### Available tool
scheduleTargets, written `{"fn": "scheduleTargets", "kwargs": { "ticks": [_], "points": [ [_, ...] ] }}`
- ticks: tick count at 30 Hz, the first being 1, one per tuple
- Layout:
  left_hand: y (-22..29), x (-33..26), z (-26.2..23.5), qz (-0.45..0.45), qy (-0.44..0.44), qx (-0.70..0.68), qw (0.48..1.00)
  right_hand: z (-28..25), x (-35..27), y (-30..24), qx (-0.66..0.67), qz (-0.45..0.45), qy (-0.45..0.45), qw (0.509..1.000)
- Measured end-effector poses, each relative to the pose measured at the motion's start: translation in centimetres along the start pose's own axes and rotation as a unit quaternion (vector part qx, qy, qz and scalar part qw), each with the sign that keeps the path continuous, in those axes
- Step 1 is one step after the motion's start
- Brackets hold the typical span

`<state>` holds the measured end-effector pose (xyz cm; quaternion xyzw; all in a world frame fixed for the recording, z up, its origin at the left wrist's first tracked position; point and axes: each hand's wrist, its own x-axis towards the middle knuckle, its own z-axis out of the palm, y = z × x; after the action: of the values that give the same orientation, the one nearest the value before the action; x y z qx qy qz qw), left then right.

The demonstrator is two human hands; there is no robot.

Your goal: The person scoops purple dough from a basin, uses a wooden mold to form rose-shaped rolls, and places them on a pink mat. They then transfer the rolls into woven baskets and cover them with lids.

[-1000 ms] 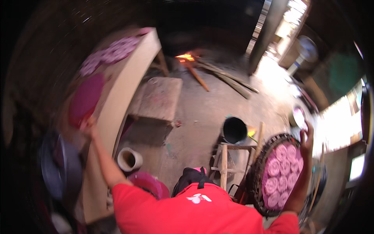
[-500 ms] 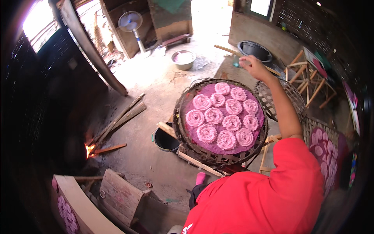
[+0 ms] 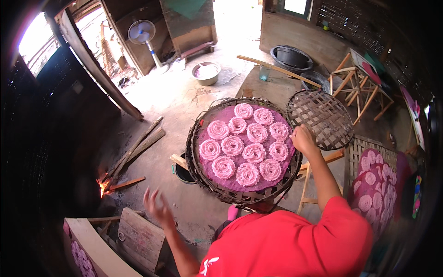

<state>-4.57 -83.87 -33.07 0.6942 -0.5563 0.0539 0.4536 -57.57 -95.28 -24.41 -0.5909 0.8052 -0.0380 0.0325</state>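
In front of me stands a round woven bamboo tray, lined with a purple cloth. Several pink swirled rosettes of dough-like strands lie on the cloth, spaced apart. My right hand is at the tray's right edge, fingers curled in beside the cloth's border; what they pinch, if anything, is hidden. Away from the tray, at the lower left, my left hand is raised over the floor, its fingers spread and holding nothing.
A small fire burns at the left by wooden logs. Right of the tray lies a flat woven basket; another rack holds more pink rounds. Farther off are a metal basin, a fan, a black tub and a glass.
My right hand has come back from beyond the tray to its right edge. The left hand has entered the view at lower left. The whole scene has shifted somewhat left.
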Motion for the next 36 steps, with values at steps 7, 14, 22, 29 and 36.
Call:
{"fn": "scheduleTargets", "kwargs": {
  "ticks": [7, 14, 22, 29, 36],
  "points": [
    [14.4, 11.8, 12.4, 0.148, -0.181, 0.052, 0.971, 0.3, -1.5, 0.0, 0.068, 0.019, 0.031, 0.997],
    [15.0, 13.0, 16.5, 0.144, -0.226, 0.084, 0.96, 1.9, -2.7, 1.2, 0.382, 0.022, 0.077, 0.92],
    [16.0, 13.8, 16.8, 0.033, -0.308, -0.175, 0.935, 3.0, -3.2, 1.1, 0.529, 0.027, 0.074, 0.845],
    [15.0, 15.3, 19.1, -0.036, -0.404, -0.217, 0.888, 4.1, -3.5, 1.0, 0.475, -0.007, 0.083, 0.876],
    [19.1, 16.7, 17.2, 0.033, -0.436, -0.161, 0.885, 2.2, -4.7, 0.4, 0.515, -0.025, 0.199, 0.833]
  ]
}}
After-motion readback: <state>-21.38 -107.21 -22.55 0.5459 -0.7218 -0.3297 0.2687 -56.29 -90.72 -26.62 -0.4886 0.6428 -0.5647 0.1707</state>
